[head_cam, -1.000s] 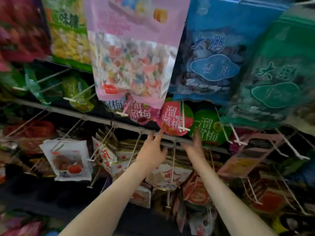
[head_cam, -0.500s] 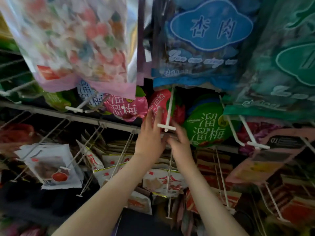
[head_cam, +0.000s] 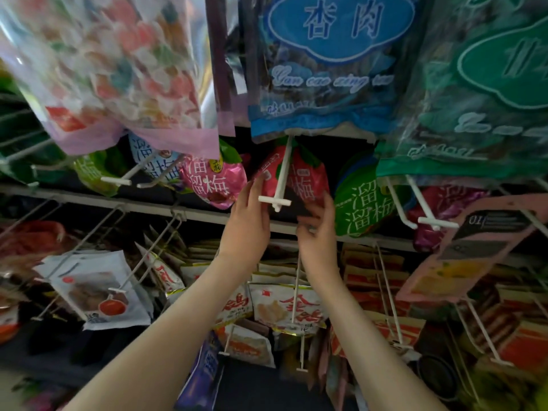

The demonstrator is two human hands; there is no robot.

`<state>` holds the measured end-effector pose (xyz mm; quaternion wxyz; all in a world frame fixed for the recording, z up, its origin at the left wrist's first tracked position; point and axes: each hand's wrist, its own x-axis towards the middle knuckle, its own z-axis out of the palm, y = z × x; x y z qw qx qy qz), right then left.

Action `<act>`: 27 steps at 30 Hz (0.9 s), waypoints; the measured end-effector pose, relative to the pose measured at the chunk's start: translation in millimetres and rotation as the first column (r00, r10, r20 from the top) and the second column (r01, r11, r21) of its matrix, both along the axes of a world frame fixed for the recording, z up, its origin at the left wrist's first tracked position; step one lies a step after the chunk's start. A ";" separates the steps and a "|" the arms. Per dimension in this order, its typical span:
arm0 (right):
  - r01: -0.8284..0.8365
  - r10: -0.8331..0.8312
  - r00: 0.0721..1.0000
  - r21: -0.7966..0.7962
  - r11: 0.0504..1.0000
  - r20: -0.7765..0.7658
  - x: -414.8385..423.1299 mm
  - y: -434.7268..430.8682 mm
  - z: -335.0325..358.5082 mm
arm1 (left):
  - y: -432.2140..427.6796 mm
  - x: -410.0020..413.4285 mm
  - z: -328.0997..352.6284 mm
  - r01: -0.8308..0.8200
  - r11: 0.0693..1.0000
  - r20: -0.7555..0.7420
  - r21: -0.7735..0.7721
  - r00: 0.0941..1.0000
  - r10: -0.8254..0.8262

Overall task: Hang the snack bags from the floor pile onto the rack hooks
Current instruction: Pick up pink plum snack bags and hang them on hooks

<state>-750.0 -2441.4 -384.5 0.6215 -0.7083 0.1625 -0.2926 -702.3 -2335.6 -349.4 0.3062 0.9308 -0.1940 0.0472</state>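
A red snack bag (head_cam: 308,179) hangs on a white rack hook (head_cam: 274,201) with a T-shaped tip, in the middle row of the rack. My left hand (head_cam: 247,223) is raised just left of the hook tip, its straight fingers touching the red bag's left edge. My right hand (head_cam: 318,232) is raised just right of the tip, below the bag, with loosely curled fingers; I see nothing plainly held in it. A pink bag (head_cam: 212,182) and a green bag (head_cam: 361,200) hang on either side.
Large candy (head_cam: 118,69), blue (head_cam: 323,63) and teal (head_cam: 486,84) bags hang overhead and cover the upper row. A metal rail (head_cam: 133,204) crosses below the hooks. More hooks with white and red packets (head_cam: 284,307) fill the lower rows.
The view has closed in on the red bag's hook. My hands, close together at the hook tip half a second ago, have spread to either side of it.
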 end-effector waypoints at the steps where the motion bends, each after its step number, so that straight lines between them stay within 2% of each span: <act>1: 0.013 -0.013 1.000 -0.022 1.000 0.000 1.1 1.0 1.3 | 1.3 -0.3 0.5 0.006 0.999 0.064 -0.054 0.998 -0.003; 3: 0.056 -0.055 0.998 -0.071 0.996 0.010 2.5 3.7 4.8 | 5.2 0.6 -6.7 0.057 0.991 0.151 -0.121 0.988 -0.039; 9: 0.298 -0.272 0.951 -0.189 0.936 0.149 4.9 13.2 17.5 | 10.3 -7.0 -5.2 0.065 0.996 0.241 -0.064 0.969 -0.048; 12: 0.332 -0.356 0.935 -0.380 0.863 0.008 14.6 10.5 18.1 | 9.0 -8.4 -4.6 0.027 0.999 0.258 -0.023 0.966 -0.020; 15: 0.276 -0.414 0.900 -0.555 0.785 -0.137 23.6 8.1 13.3 | 5.7 -9.6 -4.4 0.023 1.000 0.288 0.009 0.957 -0.025; 18: 0.213 -0.329 0.933 -0.515 0.830 -0.145 30.2 6.3 11.0 | 3.0 -7.2 -6.8 0.047 0.999 0.290 0.022 0.956 -0.052; 21: 0.081 -0.128 0.987 -0.387 0.918 -0.099 33.5 3.4 11.6 | 2.1 -0.4 -12.8 0.119 0.992 0.282 0.028 0.952 -0.122; 23: -0.020 -0.002 0.998 -0.335 0.942 -0.065 29.1 1.8 12.5 | 2.6 3.9 -18.0 0.191 0.981 0.254 0.032 0.948 -0.193; 27: -0.048 0.042 0.999 -0.290 0.956 -0.028 19.8 -0.4 8.6 | 4.8 7.0 -27.5 0.286 0.958 0.251 0.029 0.925 -0.284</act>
